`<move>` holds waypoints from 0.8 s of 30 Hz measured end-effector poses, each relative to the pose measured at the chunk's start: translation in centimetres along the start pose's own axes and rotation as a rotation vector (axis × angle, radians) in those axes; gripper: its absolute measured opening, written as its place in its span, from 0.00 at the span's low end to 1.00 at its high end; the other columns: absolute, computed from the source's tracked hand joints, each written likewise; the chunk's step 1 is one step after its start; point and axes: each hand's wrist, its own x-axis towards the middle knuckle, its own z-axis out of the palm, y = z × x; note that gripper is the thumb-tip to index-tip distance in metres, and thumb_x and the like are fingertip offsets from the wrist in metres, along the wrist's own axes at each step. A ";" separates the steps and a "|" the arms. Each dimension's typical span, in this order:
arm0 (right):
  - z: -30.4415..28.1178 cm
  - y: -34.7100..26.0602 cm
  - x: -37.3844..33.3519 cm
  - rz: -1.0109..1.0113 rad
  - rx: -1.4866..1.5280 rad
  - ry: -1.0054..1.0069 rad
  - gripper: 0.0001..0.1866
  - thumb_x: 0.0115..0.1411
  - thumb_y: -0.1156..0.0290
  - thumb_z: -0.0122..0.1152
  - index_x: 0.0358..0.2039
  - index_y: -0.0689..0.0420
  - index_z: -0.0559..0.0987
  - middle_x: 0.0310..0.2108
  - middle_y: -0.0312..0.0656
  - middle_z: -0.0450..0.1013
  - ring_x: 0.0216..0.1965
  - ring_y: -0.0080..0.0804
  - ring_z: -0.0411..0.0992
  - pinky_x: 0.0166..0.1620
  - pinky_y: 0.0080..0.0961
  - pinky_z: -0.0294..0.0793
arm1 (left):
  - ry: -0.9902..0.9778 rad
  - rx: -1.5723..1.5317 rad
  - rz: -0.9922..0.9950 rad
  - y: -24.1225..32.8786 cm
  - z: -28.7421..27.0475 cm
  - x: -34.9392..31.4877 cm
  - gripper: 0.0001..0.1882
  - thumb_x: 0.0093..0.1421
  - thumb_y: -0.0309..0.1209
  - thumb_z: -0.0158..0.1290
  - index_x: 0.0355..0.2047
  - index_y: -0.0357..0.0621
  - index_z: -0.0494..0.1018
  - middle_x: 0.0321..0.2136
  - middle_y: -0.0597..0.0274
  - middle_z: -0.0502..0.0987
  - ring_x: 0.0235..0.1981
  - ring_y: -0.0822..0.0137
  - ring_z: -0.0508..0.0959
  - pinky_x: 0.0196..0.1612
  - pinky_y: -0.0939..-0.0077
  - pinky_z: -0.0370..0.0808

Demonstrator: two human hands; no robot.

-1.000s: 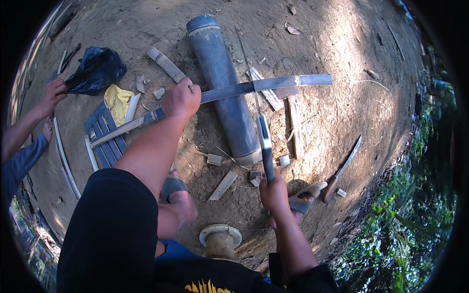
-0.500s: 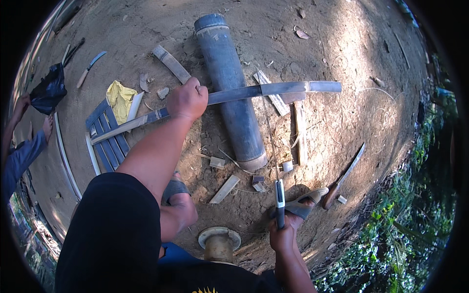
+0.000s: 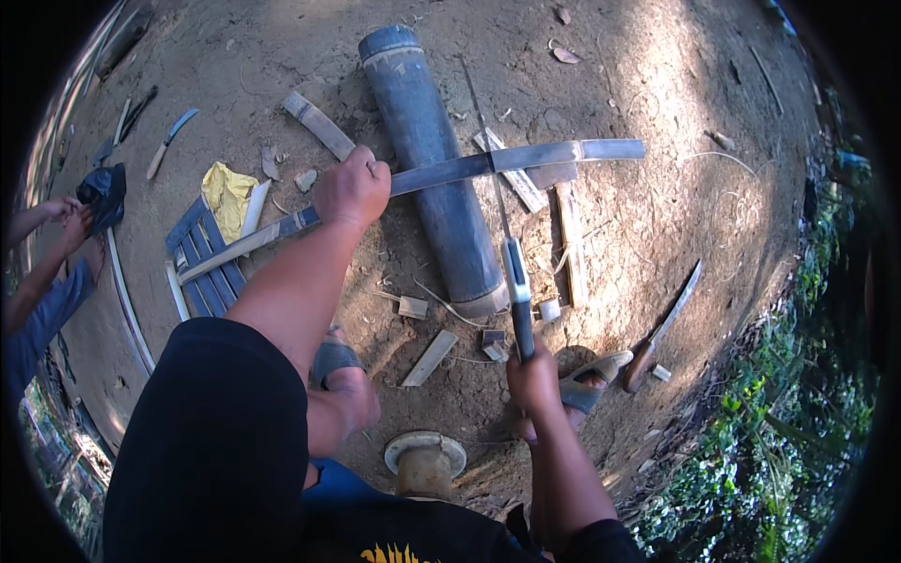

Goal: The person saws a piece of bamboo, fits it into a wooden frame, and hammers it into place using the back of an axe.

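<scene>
My left hand (image 3: 353,186) is closed around a long, dark split-bamboo strip (image 3: 436,176), pressing it across a thick bamboo pole section (image 3: 422,122) lying on the ground. In my right hand (image 3: 533,383) is the black grip of a handsaw (image 3: 515,267). Its narrow blade crosses the strip just right of the pole, and the tip reaches past the far side. The strip's left end lies over a slatted dark bamboo panel (image 3: 211,253) near a crumpled yellow wrapper (image 3: 228,195).
A long knife (image 3: 671,314) lies right of my right foot, and a smaller curved knife (image 3: 170,144) at far left. Bamboo offcuts (image 3: 431,357) lie around the pole. At the left edge another person's hands (image 3: 70,214) hold a black plastic bag (image 3: 105,192). Green plants (image 3: 751,441) border the right.
My right hand has pushed the saw forward, so its blade now extends well beyond the strip. My left hand keeps its hold. The other person's second hand has come to the black bag.
</scene>
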 end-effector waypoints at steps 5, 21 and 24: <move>0.5 -0.2 -2.5 0.020 0.001 -0.027 0.12 0.61 0.74 0.57 0.45 0.61 0.76 0.32 0.63 0.78 0.37 0.62 0.79 0.41 0.47 0.78 | 0.002 0.004 -0.071 -1.6 0.1 -0.2 0.14 0.61 0.43 0.45 0.33 0.50 0.76 0.28 0.43 0.82 0.33 0.37 0.83 0.38 0.40 0.78; 0.5 4.5 -5.4 0.080 0.073 -0.058 0.12 0.60 0.72 0.59 0.43 0.61 0.76 0.32 0.65 0.78 0.41 0.68 0.77 0.43 0.50 0.78 | -0.030 0.014 -0.002 -0.9 0.1 -0.8 0.13 0.62 0.42 0.45 0.33 0.51 0.76 0.27 0.44 0.82 0.32 0.37 0.83 0.38 0.38 0.78; 1.3 -1.5 3.1 -0.001 0.083 -0.010 0.09 0.60 0.72 0.59 0.40 0.62 0.75 0.30 0.63 0.78 0.37 0.67 0.77 0.40 0.51 0.77 | -0.034 -0.008 -0.012 -0.5 0.0 0.0 0.13 0.62 0.42 0.44 0.34 0.52 0.76 0.28 0.43 0.82 0.33 0.36 0.82 0.39 0.39 0.77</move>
